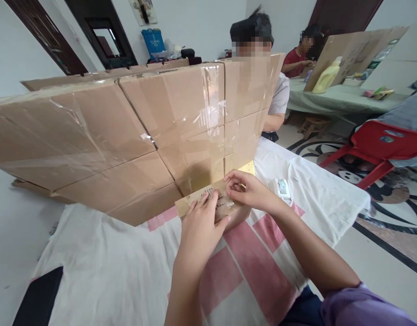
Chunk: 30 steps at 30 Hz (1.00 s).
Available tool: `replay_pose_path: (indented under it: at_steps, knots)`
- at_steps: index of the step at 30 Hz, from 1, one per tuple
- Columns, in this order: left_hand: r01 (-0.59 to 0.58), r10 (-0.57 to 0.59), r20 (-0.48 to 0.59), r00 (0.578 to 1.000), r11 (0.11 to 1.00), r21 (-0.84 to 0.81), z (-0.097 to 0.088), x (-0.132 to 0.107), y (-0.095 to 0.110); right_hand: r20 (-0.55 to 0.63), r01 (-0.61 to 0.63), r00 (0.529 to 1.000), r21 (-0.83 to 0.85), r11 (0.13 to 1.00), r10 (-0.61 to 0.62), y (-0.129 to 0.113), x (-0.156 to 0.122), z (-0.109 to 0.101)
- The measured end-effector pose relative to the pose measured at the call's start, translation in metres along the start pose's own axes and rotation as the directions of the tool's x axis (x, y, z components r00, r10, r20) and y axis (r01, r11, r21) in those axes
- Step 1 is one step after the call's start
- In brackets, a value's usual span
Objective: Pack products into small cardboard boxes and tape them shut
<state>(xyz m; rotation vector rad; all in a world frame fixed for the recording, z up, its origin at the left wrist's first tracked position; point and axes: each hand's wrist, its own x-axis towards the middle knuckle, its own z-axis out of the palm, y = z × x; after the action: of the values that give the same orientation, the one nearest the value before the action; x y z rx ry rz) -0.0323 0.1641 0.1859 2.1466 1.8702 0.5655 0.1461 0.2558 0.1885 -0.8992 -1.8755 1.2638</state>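
A small cardboard box (pixel 238 218) with dark print on its top lies on the cloth-covered table, close to a tall cardboard partition. My left hand (pixel 201 222) rests flat on the left part of the box top, fingers spread. Over the right part of the same top, my right hand (pixel 247 191) has its fingers curled in, with thumb and forefinger close together. Whatever may be between those fingertips is too small to make out. A shiny patch like clear tape (pixel 229 203) shows on the box top near the right fingers.
The taped cardboard partition (pixel 181 108) stands across the table's far side. Right of the box sits a small white device (pixel 281 188). A black flat object (pixel 40 294) lies at lower left. Another person (pixel 279 95) sits behind the partition; a red chair (pixel 391 145) stands at right.
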Motion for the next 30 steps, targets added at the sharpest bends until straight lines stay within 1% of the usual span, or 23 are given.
replay_pose_path:
  at_steps: [3, 6, 11, 15, 21, 30]
  knots:
    - [0.018, -0.017, 0.03, 0.999, 0.998, -0.059, -0.002, -0.001, -0.003, 0.039, 0.003, 0.999, 0.003, 1.0, -0.003, 0.0, 0.006, 0.002]
    - [0.012, -0.009, 0.028, 1.0, 0.997, -0.079, -0.004, -0.002, -0.006, 0.06, 0.015, 0.998, -0.064, 0.998, -0.012, 0.007, 0.011, 0.005]
    - [-0.083, 0.084, 0.064, 0.994, 0.996, -0.019, -0.005, -0.004, -0.008, 0.054, 0.037, 0.998, -0.203, 0.978, -0.027, 0.017, 0.016, 0.008]
    - [-0.094, 0.093, 0.027, 0.995, 0.995, 0.04, -0.001, -0.006, -0.009, 0.039, 0.068, 0.998, -0.297, 0.953, -0.059, 0.017, 0.015, 0.01]
    - [-0.114, 0.11, 0.05, 0.993, 0.99, 0.085, 0.0, -0.006, -0.005, 0.029, 0.06, 0.998, -0.315, 0.947, -0.054, 0.017, 0.017, 0.011]
    - [-0.122, 0.115, 0.078, 0.99, 0.988, 0.097, -0.002, -0.009, 0.001, 0.033, 0.059, 0.998, -0.39, 0.919, -0.049, 0.012, 0.014, 0.013]
